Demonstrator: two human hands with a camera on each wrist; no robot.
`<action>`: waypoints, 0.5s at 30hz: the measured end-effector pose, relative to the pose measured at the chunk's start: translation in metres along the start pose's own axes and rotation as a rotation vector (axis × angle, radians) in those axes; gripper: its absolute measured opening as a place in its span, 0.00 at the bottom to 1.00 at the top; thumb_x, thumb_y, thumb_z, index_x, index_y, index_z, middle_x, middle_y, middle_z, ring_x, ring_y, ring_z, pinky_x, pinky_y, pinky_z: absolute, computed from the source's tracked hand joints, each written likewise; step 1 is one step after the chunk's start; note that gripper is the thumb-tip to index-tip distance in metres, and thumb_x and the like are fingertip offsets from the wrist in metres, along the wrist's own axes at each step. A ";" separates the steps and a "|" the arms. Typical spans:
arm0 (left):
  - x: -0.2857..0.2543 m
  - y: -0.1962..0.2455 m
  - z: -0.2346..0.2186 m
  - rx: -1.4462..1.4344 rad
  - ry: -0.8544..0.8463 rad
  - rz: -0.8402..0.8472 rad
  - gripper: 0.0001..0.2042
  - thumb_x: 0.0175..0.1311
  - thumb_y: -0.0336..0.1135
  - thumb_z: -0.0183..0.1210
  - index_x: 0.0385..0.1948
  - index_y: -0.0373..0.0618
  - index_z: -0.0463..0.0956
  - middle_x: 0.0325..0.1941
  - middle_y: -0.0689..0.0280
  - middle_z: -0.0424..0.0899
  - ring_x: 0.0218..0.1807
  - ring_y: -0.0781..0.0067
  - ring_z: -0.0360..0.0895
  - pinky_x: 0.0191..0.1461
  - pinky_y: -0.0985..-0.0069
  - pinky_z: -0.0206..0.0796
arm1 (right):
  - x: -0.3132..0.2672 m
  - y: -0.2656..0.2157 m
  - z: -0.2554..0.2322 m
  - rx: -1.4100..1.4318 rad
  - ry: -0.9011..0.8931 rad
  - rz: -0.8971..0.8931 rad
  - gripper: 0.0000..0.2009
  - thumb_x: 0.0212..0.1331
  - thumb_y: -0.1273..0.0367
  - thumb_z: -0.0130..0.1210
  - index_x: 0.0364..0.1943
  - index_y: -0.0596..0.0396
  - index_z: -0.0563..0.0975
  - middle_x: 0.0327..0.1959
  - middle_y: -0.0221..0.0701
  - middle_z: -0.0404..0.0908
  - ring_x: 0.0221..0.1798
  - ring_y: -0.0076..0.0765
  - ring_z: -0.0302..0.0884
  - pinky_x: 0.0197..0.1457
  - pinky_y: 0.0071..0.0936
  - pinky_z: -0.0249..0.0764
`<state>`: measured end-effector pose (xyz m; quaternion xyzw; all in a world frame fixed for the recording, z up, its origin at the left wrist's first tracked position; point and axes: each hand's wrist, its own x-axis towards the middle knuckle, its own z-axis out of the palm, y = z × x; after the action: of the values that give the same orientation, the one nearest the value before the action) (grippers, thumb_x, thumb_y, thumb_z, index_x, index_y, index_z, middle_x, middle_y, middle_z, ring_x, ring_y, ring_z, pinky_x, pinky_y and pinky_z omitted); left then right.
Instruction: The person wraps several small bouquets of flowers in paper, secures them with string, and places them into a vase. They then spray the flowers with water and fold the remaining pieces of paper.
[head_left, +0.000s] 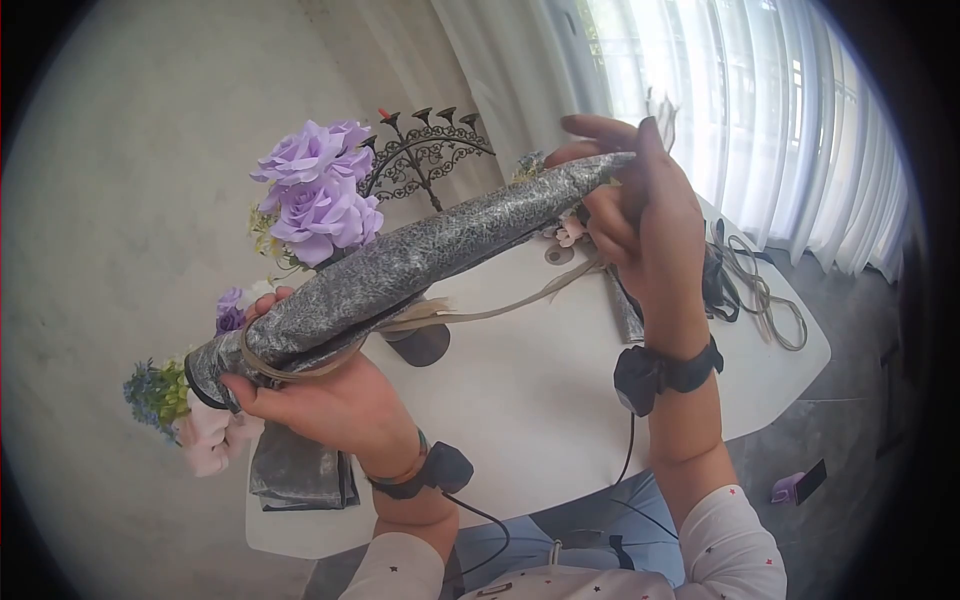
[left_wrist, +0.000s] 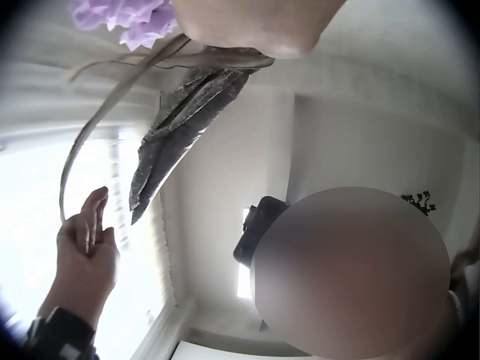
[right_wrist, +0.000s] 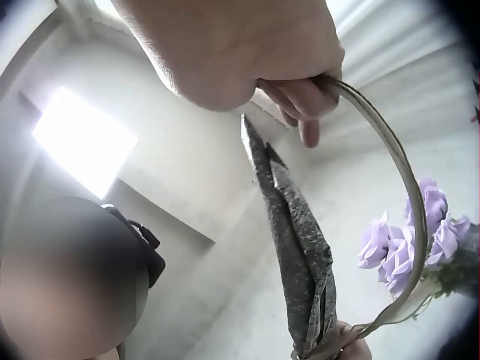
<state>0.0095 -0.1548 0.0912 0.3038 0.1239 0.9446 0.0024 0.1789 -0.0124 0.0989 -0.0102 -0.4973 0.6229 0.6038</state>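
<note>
A long grey-and-black mottled roll of sheet material (head_left: pixel 400 255), tapering to a point at upper right, is held up slantwise above the table. My left hand (head_left: pixel 340 405) grips its wide lower end from below, thumb in front. A flat beige cord (head_left: pixel 500 312) loops round the roll at that hand and runs to my right. The curled fingers of my right hand (head_left: pixel 660 235) hold the cord's other part, beside the roll's tip. In the right wrist view the cord (right_wrist: pixel 405 180) bows from these fingers down to the left hand.
Below is a white table (head_left: pixel 520 400) with a folded grey piece (head_left: pixel 300 470) at its left. Purple roses (head_left: pixel 325 200) and a black candelabra (head_left: pixel 425 165) stand behind. More cords (head_left: pixel 770 300) lie at the right. A wire hangs from each wrist camera.
</note>
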 end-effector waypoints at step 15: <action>-0.010 -0.022 0.001 -0.015 -0.038 -0.234 0.27 0.67 0.59 0.39 0.46 0.41 0.68 0.45 0.61 0.74 0.55 0.64 0.70 0.62 0.60 0.60 | -0.018 0.032 0.026 -0.337 -0.641 0.236 0.20 0.52 0.67 0.63 0.49 0.59 0.75 0.40 0.31 0.81 0.42 0.22 0.73 0.41 0.21 0.70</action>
<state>0.0166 -0.1343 0.0815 0.3053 0.1515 0.9328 0.1173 0.1441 -0.0352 0.0815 0.0287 -0.7518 0.5691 0.3317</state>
